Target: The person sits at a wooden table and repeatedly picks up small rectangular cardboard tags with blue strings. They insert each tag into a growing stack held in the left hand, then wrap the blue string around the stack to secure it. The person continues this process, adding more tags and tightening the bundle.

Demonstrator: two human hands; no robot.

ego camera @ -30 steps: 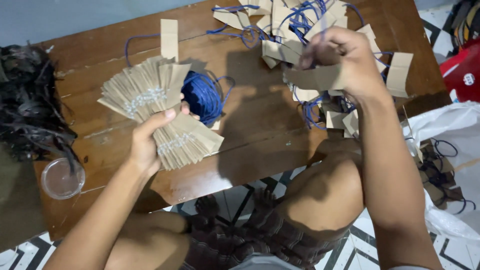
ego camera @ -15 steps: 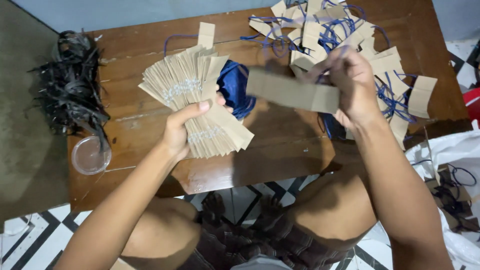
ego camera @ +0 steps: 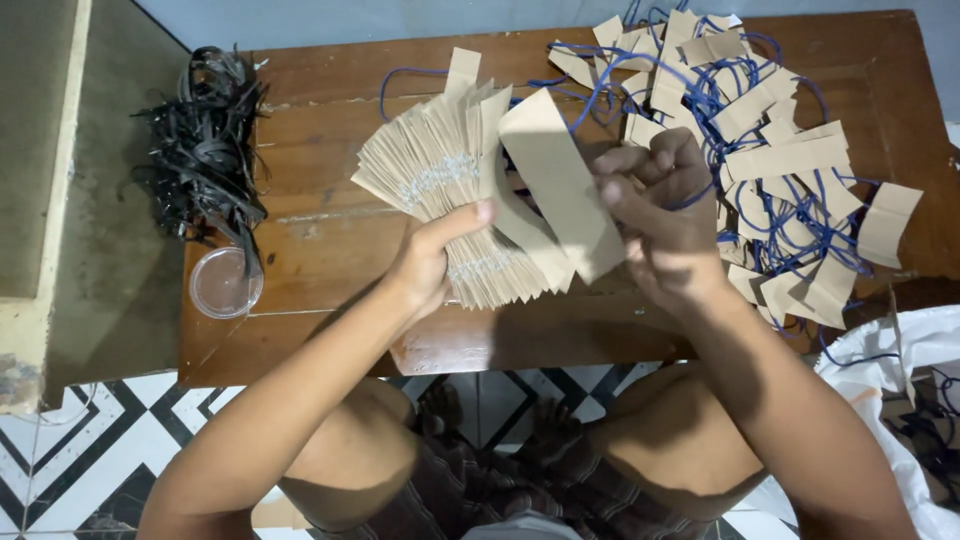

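My left hand (ego camera: 432,262) grips a fanned stack of brown paper strips (ego camera: 440,190) above the wooden table (ego camera: 320,230). My right hand (ego camera: 662,210) holds one brown paper strip (ego camera: 560,180) and lays it against the right side of the fan. Blue cord runs from that hand. Behind and to the right of my right hand lies a loose pile of brown strips with blue cords (ego camera: 780,170).
A heap of black straps (ego camera: 205,150) sits at the table's left end, with a round clear plastic lid (ego camera: 226,282) near the front left corner. A white bag (ego camera: 900,350) lies at the right. My knees (ego camera: 520,460) are under the table, over patterned floor tiles.
My right hand has carried one strip from the loose pile leftward to the fanned stack. The view has shifted right, and the blue cord bundle behind the stack is now hidden.
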